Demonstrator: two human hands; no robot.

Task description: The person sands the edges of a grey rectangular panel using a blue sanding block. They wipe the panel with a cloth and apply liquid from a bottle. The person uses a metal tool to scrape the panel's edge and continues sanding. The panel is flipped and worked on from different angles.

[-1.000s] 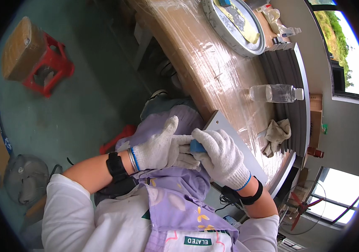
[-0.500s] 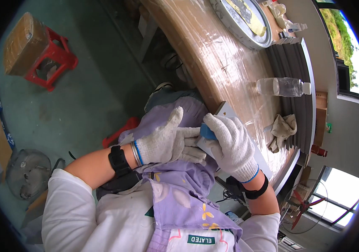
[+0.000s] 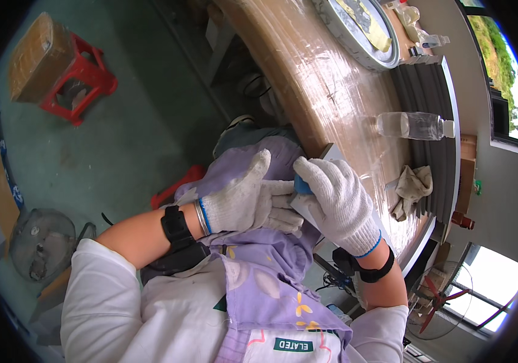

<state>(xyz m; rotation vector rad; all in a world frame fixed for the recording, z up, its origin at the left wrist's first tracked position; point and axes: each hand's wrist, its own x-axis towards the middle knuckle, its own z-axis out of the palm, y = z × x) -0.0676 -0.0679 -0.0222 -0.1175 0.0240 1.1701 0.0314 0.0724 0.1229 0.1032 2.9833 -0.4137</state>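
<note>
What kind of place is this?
Probably a small workshop or finishing area: a long film-covered bench, a stack of dark grey panels, and a gloved right hand holding a blue block at a grey panel.

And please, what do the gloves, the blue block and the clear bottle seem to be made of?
White gloves: knitted fabric, perhaps cotton, matte; the knit texture shows.

Blue block: possibly foam or sponge, looking dull; the right glove hides much of it, so I cannot be sure.

Clear bottle: most likely plastic, glossy; it is see-through with bright reflections.
</note>
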